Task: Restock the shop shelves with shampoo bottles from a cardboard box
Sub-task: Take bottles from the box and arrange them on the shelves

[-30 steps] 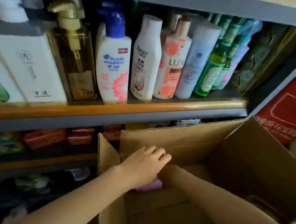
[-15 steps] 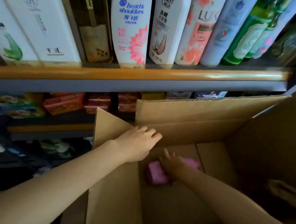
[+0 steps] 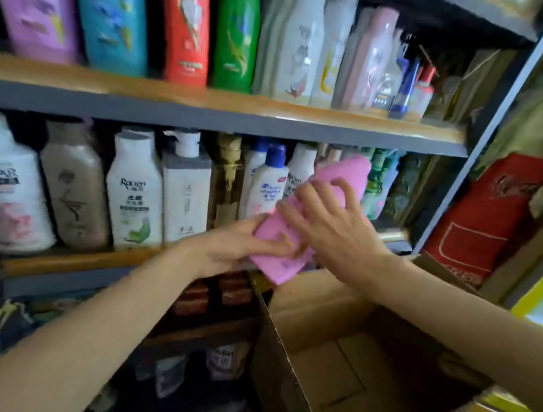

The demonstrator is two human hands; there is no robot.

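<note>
A pink shampoo bottle (image 3: 326, 196) is held tilted in front of the middle shelf (image 3: 83, 259), its top pointing up and to the right. My left hand (image 3: 244, 243) grips its lower end from the left. My right hand (image 3: 333, 224) lies over its middle with fingers spread around it. The open cardboard box (image 3: 289, 374) stands below at the right; the part of its inside that shows holds no bottles. The middle shelf carries several white, beige and amber bottles in a row behind the pink one.
The upper shelf (image 3: 208, 100) holds purple, teal, red, green and pale bottles. Lower shelves carry red packets (image 3: 231, 290) and dark goods. A red bag (image 3: 482, 219) and green cloth sit right of the shelf frame (image 3: 490, 131).
The pink bottle has come up out of the box bottom to the level of the middle shelf. My left hand left the box flap and took the bottle's lower end. The view tilted up.
</note>
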